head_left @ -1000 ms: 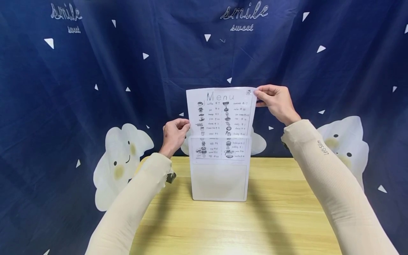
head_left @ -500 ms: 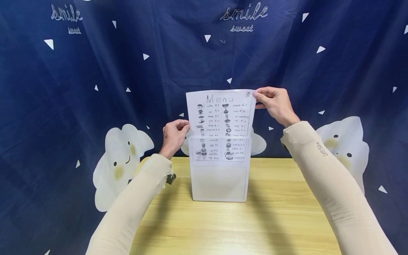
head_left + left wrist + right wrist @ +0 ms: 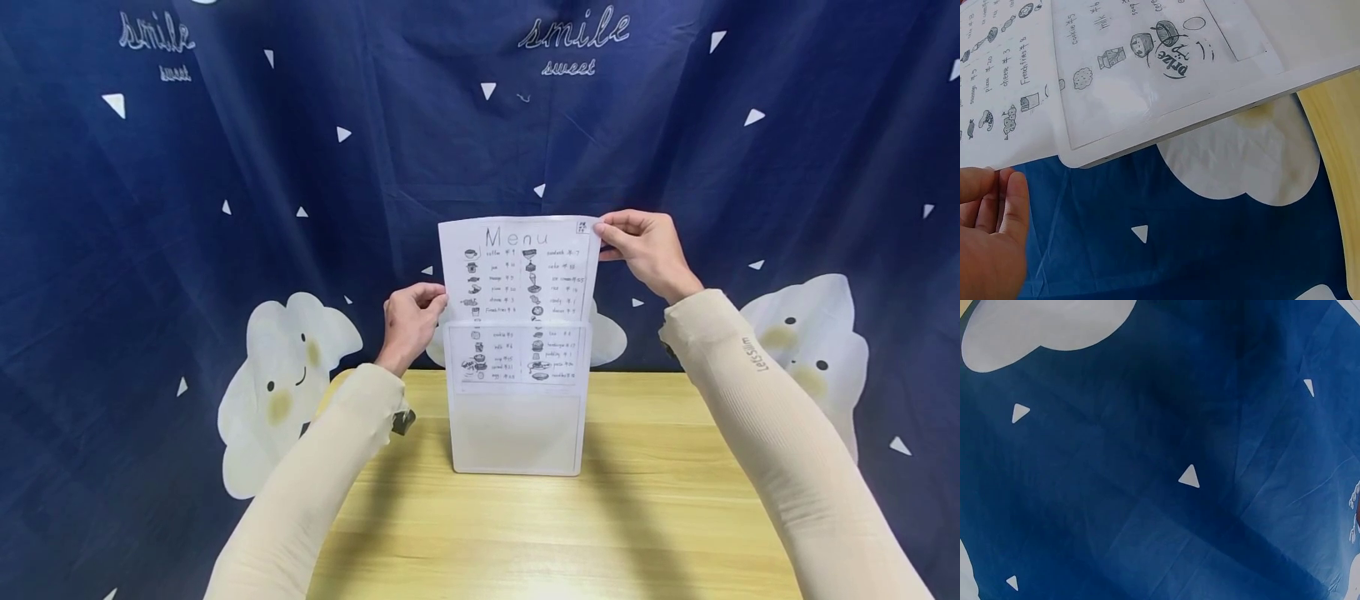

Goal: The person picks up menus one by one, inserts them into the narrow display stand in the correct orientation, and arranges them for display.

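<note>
"Where's the menu sheet (image 3: 517,271)?"

"In the middle of the scene, upright. Its lower part sits in a white holder (image 3: 517,433), showing through the clear front, and the upper part sticks out above the holder's top edge. The sheet's bottom edge is well above the holder's bottom."

"And the holder?"

"Standing on the wooden surface (image 3: 675,467), toward its far side."

"What is the right hand (image 3: 647,252) doing?"

"Pinching the sheet's upper right corner between thumb and fingers, next to a little boxed mark."

"The left hand (image 3: 411,323)?"

"Lower down, pinching the sheet's left edge just above the holder. The left wrist view shows its fingertips together at the paper's edge."

"Can you read the sheet?"

"'Menu' across the top, then two columns of small food drawings with names and prices."

"Anything beyond it?"

"A dark blue curtain (image 3: 420,108) printed with white triangles, smiling clouds and the words 'smile' and 'sweet'. Both arms wear cream sleeves (image 3: 780,417)."
</note>
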Demonstrator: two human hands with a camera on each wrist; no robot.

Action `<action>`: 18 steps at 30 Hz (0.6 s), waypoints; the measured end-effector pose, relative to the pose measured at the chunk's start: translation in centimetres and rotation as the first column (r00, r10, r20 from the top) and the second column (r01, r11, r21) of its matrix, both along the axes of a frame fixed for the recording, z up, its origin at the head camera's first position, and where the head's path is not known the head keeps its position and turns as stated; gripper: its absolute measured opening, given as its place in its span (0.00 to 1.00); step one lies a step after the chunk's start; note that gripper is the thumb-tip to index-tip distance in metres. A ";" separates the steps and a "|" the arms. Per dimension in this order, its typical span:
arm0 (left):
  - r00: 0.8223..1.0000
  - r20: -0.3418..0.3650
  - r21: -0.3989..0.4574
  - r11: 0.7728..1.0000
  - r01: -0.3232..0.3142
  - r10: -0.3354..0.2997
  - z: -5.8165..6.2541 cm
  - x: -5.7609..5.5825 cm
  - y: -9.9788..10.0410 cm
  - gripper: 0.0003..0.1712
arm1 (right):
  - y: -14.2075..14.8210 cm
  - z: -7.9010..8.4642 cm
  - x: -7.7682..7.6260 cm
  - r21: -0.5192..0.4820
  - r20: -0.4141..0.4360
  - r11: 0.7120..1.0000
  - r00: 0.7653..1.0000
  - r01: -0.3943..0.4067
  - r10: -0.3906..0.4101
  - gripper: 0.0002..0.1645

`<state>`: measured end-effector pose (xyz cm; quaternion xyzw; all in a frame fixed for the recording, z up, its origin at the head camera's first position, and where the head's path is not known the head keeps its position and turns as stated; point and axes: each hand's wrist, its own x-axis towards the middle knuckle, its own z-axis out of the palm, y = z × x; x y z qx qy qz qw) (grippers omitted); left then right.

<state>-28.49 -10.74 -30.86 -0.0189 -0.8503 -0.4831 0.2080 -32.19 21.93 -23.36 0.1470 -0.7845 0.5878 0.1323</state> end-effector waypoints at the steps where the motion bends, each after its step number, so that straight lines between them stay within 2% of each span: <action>1: 1.000 -0.003 0.002 1.000 0.000 0.000 0.0 0.0 0.0 0.07 | 0.0 0.0 0.0 0.002 0.000 1.000 1.000 0.002 -0.002 0.15; 18: 1.000 -0.028 0.004 1.000 0.003 -0.003 -0.2 -0.1 -0.2 0.07 | 0.1 -0.5 0.1 0.026 -0.005 1.000 1.000 0.001 -0.001 0.15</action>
